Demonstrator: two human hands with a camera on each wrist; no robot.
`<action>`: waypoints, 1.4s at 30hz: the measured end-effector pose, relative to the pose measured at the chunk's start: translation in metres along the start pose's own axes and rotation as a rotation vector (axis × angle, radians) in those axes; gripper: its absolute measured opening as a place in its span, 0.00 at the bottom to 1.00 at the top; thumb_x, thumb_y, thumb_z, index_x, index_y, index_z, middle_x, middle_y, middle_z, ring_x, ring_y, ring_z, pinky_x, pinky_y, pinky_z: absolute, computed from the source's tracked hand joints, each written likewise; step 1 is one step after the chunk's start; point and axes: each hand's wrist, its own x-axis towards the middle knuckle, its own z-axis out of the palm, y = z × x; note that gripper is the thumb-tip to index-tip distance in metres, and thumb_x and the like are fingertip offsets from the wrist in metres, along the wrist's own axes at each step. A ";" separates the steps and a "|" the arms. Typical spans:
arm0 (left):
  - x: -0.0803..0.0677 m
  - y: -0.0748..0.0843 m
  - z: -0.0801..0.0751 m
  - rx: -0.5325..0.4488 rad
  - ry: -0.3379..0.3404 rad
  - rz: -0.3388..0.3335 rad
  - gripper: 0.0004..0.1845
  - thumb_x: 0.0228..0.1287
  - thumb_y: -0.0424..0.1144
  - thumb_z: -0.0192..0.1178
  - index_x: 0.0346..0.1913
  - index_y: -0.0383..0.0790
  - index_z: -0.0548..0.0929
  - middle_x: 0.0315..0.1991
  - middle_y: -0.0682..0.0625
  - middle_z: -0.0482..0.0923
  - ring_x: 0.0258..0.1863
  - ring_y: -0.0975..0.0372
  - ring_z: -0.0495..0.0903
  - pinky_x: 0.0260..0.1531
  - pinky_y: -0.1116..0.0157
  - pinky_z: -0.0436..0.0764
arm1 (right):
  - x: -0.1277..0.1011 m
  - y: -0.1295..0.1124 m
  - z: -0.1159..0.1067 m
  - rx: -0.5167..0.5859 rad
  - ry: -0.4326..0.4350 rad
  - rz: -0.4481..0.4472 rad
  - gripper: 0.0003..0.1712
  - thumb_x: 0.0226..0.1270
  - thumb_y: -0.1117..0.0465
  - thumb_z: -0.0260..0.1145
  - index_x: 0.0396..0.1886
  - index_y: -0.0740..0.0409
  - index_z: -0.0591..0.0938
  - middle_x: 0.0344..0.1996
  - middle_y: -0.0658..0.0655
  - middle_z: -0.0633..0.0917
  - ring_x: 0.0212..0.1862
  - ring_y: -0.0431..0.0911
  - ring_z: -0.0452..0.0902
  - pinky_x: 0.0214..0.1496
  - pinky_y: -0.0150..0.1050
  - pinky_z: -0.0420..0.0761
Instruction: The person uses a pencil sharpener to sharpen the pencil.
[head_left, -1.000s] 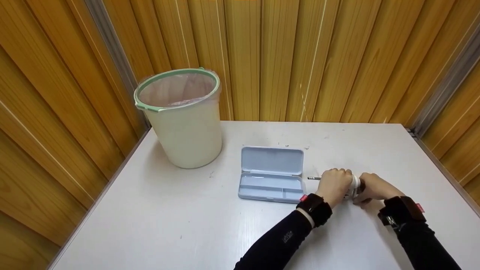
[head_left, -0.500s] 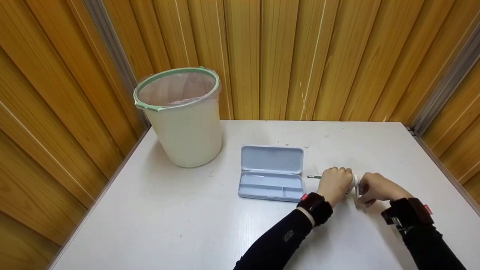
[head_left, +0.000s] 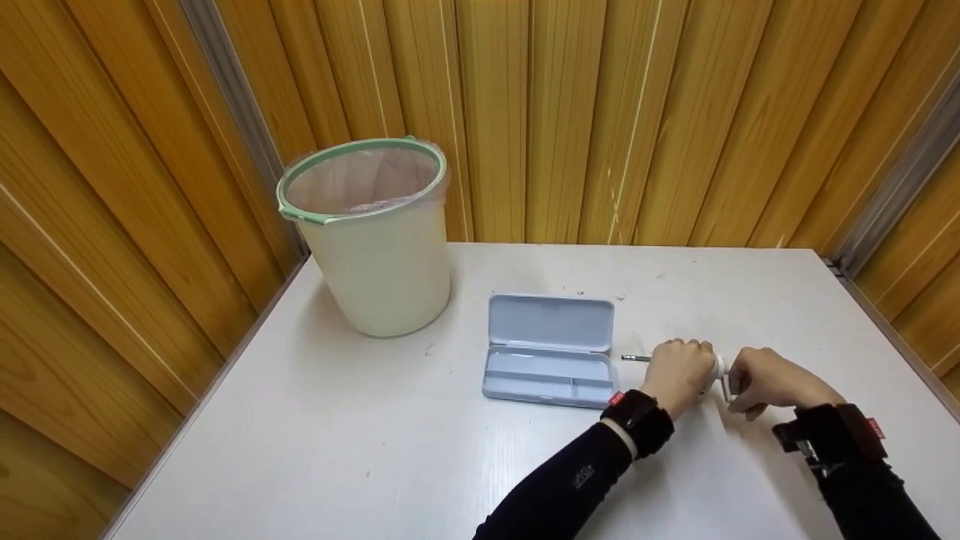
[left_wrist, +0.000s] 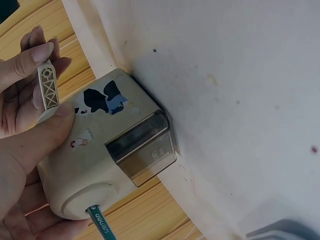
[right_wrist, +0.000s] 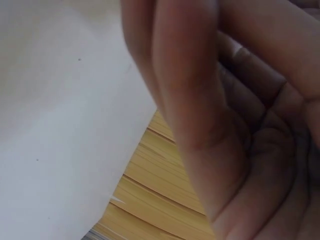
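A white hand-crank pencil sharpener (left_wrist: 82,150) with small black-and-blue animal pictures and a clear shavings drawer is gripped by my left hand (head_left: 681,376). A dark green pencil (left_wrist: 101,224) sticks into its front hole; in the head view the pencil's end (head_left: 636,358) shows left of that hand. At the sharpener's back, my right hand (head_left: 776,382) pinches the end of the white crank handle (left_wrist: 49,89) between thumb and fingers. In the head view the left hand hides most of the sharpener. The right wrist view shows mostly curled fingers (right_wrist: 190,90), the crank hidden there.
An open light blue pencil case (head_left: 551,322) lies just left of the sharpener, with divided compartments facing up. A cream bin (head_left: 382,270) with a green rim and plastic liner stands at the back left of the white table (head_left: 360,427). Wood-patterned panels enclose the table.
My right hand has moved slightly right and shifted its fingers while working the crank. The left hand keeps its hold on the sharpener. The whole head view has shifted a little.
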 end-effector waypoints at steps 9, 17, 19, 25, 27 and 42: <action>0.001 0.003 -0.001 0.001 -0.012 -0.001 0.04 0.62 0.44 0.62 0.39 0.57 0.82 0.32 0.66 0.82 0.28 0.72 0.79 0.26 0.77 0.78 | -0.005 -0.004 -0.003 -0.020 0.006 -0.009 0.09 0.46 0.72 0.74 0.19 0.66 0.80 0.16 0.52 0.81 0.20 0.42 0.82 0.22 0.30 0.80; 0.003 0.008 -0.003 -0.008 -0.019 -0.004 0.04 0.64 0.43 0.60 0.39 0.58 0.83 0.31 0.66 0.81 0.27 0.73 0.78 0.27 0.77 0.77 | -0.011 -0.005 -0.009 0.000 -0.003 0.003 0.08 0.47 0.73 0.74 0.21 0.67 0.80 0.17 0.51 0.80 0.21 0.43 0.82 0.24 0.31 0.82; 0.003 0.008 -0.003 -0.005 -0.012 -0.001 0.04 0.65 0.43 0.60 0.39 0.58 0.83 0.31 0.66 0.81 0.27 0.73 0.78 0.27 0.77 0.77 | -0.011 -0.009 -0.015 -0.008 0.003 -0.002 0.07 0.48 0.73 0.73 0.22 0.68 0.80 0.18 0.52 0.81 0.22 0.43 0.82 0.24 0.31 0.82; 0.005 0.005 -0.002 0.008 -0.009 -0.008 0.04 0.63 0.44 0.61 0.39 0.58 0.83 0.32 0.66 0.81 0.28 0.72 0.78 0.27 0.77 0.77 | -0.008 -0.021 -0.034 -0.043 0.036 0.000 0.06 0.49 0.74 0.73 0.25 0.71 0.82 0.21 0.55 0.82 0.23 0.43 0.83 0.25 0.32 0.83; 0.005 0.004 -0.001 0.008 -0.005 -0.001 0.04 0.63 0.44 0.61 0.39 0.58 0.83 0.32 0.66 0.82 0.28 0.72 0.79 0.26 0.77 0.77 | -0.007 -0.023 -0.036 -0.043 0.038 0.010 0.07 0.48 0.74 0.73 0.25 0.72 0.82 0.20 0.55 0.83 0.23 0.44 0.83 0.25 0.33 0.84; 0.002 0.001 0.003 -0.010 -0.006 0.023 0.04 0.64 0.44 0.61 0.40 0.58 0.83 0.32 0.66 0.82 0.28 0.73 0.78 0.26 0.77 0.78 | 0.001 -0.026 -0.036 -0.136 0.214 -0.002 0.05 0.46 0.76 0.72 0.22 0.70 0.82 0.19 0.54 0.83 0.22 0.43 0.80 0.22 0.32 0.78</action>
